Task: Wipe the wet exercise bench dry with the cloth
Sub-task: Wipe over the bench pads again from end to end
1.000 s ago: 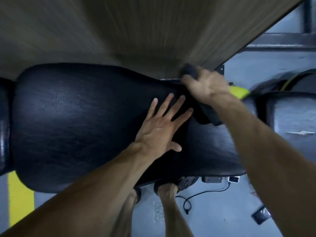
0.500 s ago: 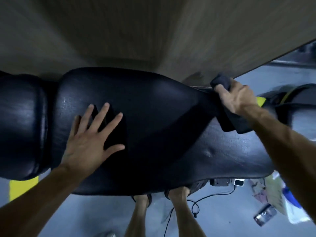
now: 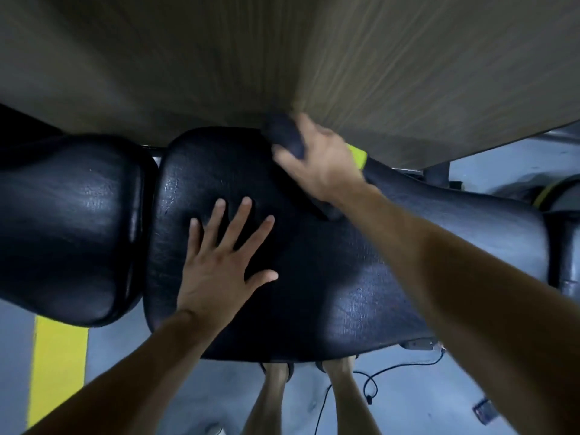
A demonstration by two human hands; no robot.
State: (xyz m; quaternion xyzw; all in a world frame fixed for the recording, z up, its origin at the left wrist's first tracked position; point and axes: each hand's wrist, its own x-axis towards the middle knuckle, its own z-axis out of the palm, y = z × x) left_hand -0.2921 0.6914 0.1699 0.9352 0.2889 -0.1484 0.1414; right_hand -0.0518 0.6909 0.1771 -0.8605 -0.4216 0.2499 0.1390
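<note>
Grey floor (image 3: 201,390), black bench (image 3: 361,277), wood-grain wall (image 3: 282,58)

The dark cloth (image 3: 287,138) is blurring at the far edge of the bench (image 3: 345,277), and the right hand (image 3: 320,164) is covering most of it, so its full shape is not showing; the fingers are smearing too, so how they are lying on the cloth is hard to tell. The left hand (image 3: 219,265) is hiding the pad beneath its palm. A yellow-green piece (image 3: 357,157) is peeking out behind the right hand, too hidden to identify. The left pad (image 3: 69,227) is running off the left edge. Both forearms are being cut by the near edge. A small object (image 3: 485,411) on the near right floor is too blurred to name.
</note>
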